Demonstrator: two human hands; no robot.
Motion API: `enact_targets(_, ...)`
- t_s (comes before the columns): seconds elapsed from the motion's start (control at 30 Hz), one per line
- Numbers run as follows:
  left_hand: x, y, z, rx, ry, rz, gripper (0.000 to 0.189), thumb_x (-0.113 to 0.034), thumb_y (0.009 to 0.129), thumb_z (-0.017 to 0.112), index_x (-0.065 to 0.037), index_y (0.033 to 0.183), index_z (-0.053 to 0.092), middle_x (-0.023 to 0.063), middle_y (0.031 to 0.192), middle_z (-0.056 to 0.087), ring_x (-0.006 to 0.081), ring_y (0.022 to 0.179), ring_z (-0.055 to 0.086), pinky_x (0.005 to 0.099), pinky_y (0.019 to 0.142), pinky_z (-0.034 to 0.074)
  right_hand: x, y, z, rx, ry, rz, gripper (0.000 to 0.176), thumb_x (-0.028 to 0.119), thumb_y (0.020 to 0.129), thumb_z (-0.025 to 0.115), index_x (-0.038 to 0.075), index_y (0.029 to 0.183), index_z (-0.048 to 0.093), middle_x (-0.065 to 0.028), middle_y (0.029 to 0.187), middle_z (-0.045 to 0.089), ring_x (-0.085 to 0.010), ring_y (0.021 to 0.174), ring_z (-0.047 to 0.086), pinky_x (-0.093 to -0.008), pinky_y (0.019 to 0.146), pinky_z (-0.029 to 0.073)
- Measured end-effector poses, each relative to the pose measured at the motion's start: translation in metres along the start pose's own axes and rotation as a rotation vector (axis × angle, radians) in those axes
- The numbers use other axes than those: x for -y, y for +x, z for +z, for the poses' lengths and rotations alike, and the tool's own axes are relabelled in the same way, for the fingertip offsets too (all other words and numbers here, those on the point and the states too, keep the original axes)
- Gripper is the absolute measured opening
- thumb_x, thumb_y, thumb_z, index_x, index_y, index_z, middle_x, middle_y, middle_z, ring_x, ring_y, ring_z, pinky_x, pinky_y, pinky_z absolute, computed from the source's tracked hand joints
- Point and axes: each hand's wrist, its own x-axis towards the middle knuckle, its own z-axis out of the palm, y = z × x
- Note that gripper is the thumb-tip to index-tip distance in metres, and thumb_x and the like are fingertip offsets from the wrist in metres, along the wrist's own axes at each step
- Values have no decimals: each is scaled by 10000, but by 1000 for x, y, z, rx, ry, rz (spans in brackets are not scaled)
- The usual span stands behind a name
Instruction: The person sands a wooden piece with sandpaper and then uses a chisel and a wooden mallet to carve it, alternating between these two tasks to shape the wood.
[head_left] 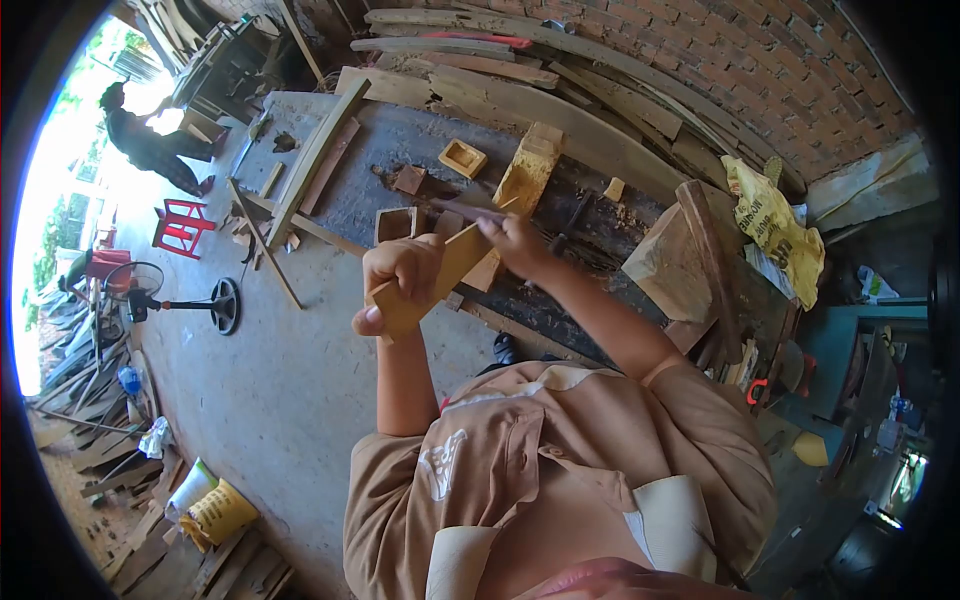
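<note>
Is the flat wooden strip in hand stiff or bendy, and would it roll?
The wooden strip is probably stiff: it runs straight from the left hand toward the right hand. Likely light, since one hand supports it. Its flat faces suggest no rolling.

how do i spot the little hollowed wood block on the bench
Find the long grey workbench below the brick wall. Just left of the long yellow timber block on it lies a small square block. Unlike the flat scraps nearby, its top has a shallow recess, like a tiny tray.
</note>
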Motion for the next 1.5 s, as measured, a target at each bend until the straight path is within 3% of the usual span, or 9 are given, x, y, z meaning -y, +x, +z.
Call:
enact_targets(0.1,2,1,9,5,-18,-7,429,-514,549,541,-135,472,354,-39,407,399,93,354,367,255,501,236,54,-23,7,-264,231,-393,456,369,860,377,-45,825,564,-184,615,557,-280,588,574,-347,549,436)
enact_targets(0.33,2,-8,8,-5,-51,-7,397,-456,496,535,-115,442,338,-9,395,386,119,351,345,257,455,232,-56,10,-4,-100,-228,221,458,352,861,379,-22,702,590,-144,510,533,-267,492,555,-372,482,420)
enact_targets(0.5,3,-3,-5,18,-53,-8,422,-509,551,549,-134,483,368,-39,423,418,88,380,388,247,496,239,17,-5,3,-31,-134,101,481,345,866,375,-19,647,600,-173,541,566,-274,502,580,-400,471,422)
enact_targets(0.57,1,1,-1,37,-42,-27,419,-506,554,546,-133,484,367,-38,424,419,90,378,388,249,500,242,63,-13,27,-671,231,-573,486,363,865,378,-13,649,598,-135,504,545,-248,463,543,-384,462,413)
enact_targets(0.77,2,-5,1,40,-41,-14,397,-472,521,535,-123,465,355,-16,415,416,99,373,368,250,478,235,-60,10,0,-102,0,191,483,395,849,397,-8,668,592,-146,518,546,-242,491,557,-370,476,420)
enact_targets(0.97,4,-5,11,-2,-49,-11,384,-443,496,532,-109,444,350,0,409,403,113,371,342,254,449,224,27,-17,11,-9,120,-23,439,354,848,421,-23,703,592,-125,543,546,-180,549,559,-336,520,435)
enact_targets(1.03,1,-2,15,25,-16,-59,403,-480,520,536,-133,461,340,-30,401,397,98,367,371,258,500,240,69,-29,11,-335,410,-491,423,376,842,433,-14,847,595,-104,660,585,-159,645,557,-333,584,434)
enact_targets(1.2,3,-11,4,17,3,-18,406,-481,524,534,-128,458,346,-29,400,389,100,360,362,256,496,233,-73,6,-3,-21,-1,313,418,352,858,409,-29,902,576,-72,629,558,-121,620,512,-290,579,425)
enact_targets(1.5,7,-5,13,37,-33,-20,376,-430,487,536,-110,438,347,9,405,408,122,360,330,257,458,232,45,-32,-2,-174,405,-267,441,381,854,416,-24,842,588,-124,667,590,-179,664,572,-340,607,436)
